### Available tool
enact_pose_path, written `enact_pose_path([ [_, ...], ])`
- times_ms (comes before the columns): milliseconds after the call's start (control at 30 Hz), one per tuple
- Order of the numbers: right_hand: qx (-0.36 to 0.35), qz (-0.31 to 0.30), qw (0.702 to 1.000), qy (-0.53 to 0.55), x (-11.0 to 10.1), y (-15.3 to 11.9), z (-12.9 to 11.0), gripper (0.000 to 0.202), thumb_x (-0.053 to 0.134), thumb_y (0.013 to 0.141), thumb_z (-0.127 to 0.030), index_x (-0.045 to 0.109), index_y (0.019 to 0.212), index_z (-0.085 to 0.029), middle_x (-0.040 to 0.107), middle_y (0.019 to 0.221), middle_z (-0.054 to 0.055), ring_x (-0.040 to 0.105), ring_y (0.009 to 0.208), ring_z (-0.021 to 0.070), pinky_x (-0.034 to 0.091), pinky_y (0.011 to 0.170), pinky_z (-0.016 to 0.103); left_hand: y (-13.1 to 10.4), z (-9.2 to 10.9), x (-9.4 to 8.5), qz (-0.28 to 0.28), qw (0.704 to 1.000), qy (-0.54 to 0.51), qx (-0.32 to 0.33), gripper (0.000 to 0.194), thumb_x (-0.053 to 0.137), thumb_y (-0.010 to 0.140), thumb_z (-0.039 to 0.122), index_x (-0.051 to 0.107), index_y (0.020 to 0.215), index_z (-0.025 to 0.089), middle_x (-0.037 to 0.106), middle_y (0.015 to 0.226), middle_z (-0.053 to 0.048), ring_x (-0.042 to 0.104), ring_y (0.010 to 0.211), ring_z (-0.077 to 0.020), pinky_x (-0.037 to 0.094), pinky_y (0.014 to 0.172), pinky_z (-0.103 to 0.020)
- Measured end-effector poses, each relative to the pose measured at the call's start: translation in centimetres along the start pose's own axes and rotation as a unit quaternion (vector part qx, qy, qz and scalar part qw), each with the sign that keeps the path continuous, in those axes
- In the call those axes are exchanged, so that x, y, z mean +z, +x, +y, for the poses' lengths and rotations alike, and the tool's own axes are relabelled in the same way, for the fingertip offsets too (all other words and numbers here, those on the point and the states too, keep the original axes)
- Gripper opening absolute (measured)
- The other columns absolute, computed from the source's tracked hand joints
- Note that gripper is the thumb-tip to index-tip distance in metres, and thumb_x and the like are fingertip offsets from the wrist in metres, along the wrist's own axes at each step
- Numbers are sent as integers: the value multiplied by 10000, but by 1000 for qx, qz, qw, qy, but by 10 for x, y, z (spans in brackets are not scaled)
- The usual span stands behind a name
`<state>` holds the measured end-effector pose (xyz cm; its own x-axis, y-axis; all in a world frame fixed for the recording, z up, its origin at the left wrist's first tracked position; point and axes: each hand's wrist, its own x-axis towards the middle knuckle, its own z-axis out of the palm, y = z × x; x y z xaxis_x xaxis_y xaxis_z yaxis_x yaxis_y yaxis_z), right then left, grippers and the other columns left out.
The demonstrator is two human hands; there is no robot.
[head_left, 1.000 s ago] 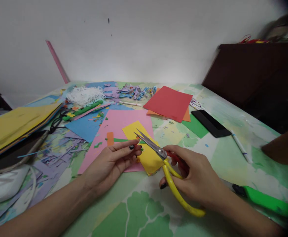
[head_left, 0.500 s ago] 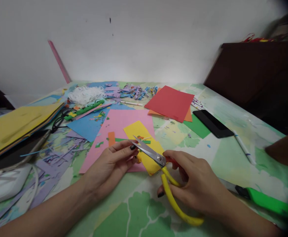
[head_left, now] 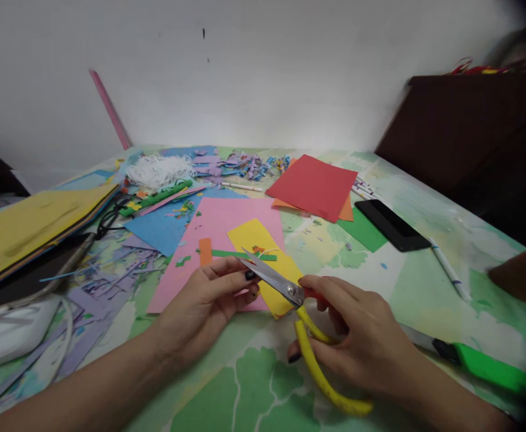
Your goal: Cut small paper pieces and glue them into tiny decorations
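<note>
My right hand is closed on the yellow-handled scissors, whose blades point up and left. The blade tips lie at the fingertips of my left hand. Those fingers are pinched together, and what they hold is too small or hidden to name. Beneath the blades lies a yellow paper on a pink sheet. A green strip and an orange piece rest on the pink sheet, with small scraps nearby.
A red sheet, a black phone and a white marker lie right. A green-handled cutter sits beside my right forearm. Purple shreds, yellow sheets and white paper shreds are left.
The view has shifted slightly. The scissor blades look a little more closed at my left fingertips, and a yellow bit beneath those fingers no longer shows.
</note>
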<state>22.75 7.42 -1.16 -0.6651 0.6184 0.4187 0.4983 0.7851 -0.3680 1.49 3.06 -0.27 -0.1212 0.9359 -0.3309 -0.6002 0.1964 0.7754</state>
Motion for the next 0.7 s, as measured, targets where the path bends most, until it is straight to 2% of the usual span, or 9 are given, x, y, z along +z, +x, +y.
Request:
enact_pose_path([
  [467,-19,18,1000,13,2,0,2,454,728,723,-418,618,1068,-143,704,930,94,681,757,240,547,586,343,1,1,0,1,1000,20,5,203,787,617,103,711,805,103,674,822,-53,608,710,-143,522,702,-262],
  [700,-24,26,999,20,2,-1,3,484,775,683,-389,638,1065,-125,698,908,103,672,736,232,553,595,336,1,1,-1,-3,1000,21,17,184,776,627,97,709,799,104,671,796,-41,609,682,-130,526,680,-243],
])
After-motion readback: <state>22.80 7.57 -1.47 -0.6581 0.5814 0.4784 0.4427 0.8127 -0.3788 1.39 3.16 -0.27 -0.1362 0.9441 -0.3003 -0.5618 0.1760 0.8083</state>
